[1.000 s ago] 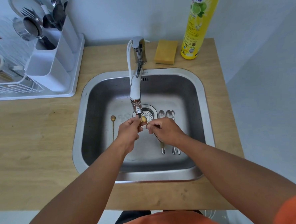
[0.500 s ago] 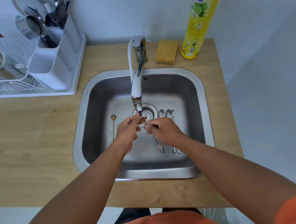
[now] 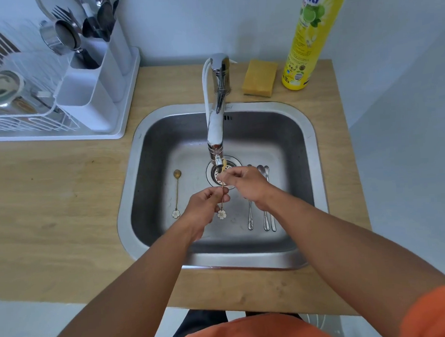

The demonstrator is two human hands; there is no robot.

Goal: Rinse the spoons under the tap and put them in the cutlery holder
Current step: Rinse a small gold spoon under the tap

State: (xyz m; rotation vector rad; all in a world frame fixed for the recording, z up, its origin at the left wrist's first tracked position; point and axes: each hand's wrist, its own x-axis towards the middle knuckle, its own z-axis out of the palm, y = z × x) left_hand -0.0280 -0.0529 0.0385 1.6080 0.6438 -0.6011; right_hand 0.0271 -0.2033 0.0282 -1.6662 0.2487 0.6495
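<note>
A thin gold spoon (image 3: 222, 198) with a white flower charm at its handle end is held over the steel sink (image 3: 129, 195), its bowl up beneath the tap (image 3: 217, 132) spout and above the drain (image 3: 233, 165). The left hand (image 3: 205, 204) pinches the lower handle between thumb and fingers, the flower charm hanging just below it. The right hand (image 3: 245, 182) closes its fingertips on the spoon's upper end, right under the spout; whether water is running cannot be told.

On the sink floor to the left of the hands lies 1 matching gold spoon (image 3: 176, 194), apart from them. To the right, partly hidden under the right wrist, lie 3 silver spoons (image 3: 264, 218) side by side.

On the wooden counter (image 3: 49, 205) at far left stands a white cutlery holder (image 3: 92, 98) with utensils in its rear compartments, set in a dish rack (image 3: 18, 121). Behind the sink sit a yellow sponge (image 3: 259, 78) and a yellow bottle (image 3: 310, 38)
</note>
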